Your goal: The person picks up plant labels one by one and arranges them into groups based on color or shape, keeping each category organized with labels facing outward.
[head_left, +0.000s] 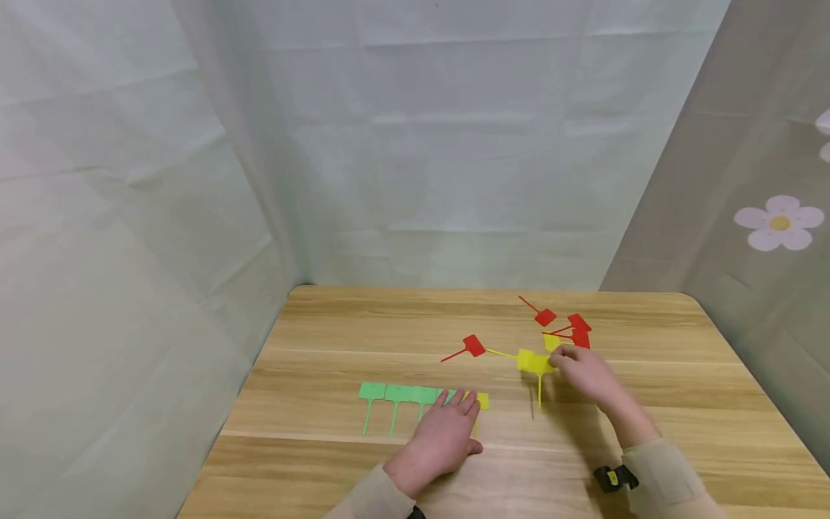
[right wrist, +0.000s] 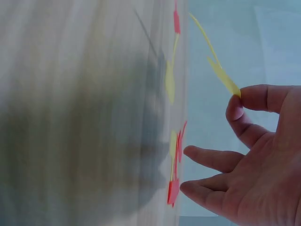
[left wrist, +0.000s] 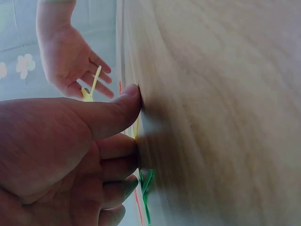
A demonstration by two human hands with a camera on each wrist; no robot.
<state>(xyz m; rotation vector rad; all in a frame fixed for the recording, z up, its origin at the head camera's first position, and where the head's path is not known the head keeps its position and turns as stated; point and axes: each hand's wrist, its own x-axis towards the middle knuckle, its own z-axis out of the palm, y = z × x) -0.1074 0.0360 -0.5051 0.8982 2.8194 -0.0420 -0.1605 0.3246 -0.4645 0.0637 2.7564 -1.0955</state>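
Observation:
My left hand [head_left: 446,432] rests on a row of flat square-headed tags with thin stems, its fingers extended. Several green tags [head_left: 372,391] stand edge to edge there, stems towards me; the fingers partly cover the right end, where a yellow tag [head_left: 483,401] shows. Above the table, my right hand [head_left: 586,373] pinches another yellow tag [right wrist: 225,80] by its head between thumb and index finger, the other fingers spread. A loose yellow tag [head_left: 523,358] lies behind it, stem pointing left. Whether the left fingertips press any tag down, I cannot tell.
Red tags lie farther back: one left of the right hand [head_left: 474,346], one near the back edge [head_left: 545,317], and overlapping ones [head_left: 580,326] beside a yellow tag [head_left: 552,342]. The wooden table [head_left: 311,447] meets pale curtains [head_left: 454,180] at its back and sides.

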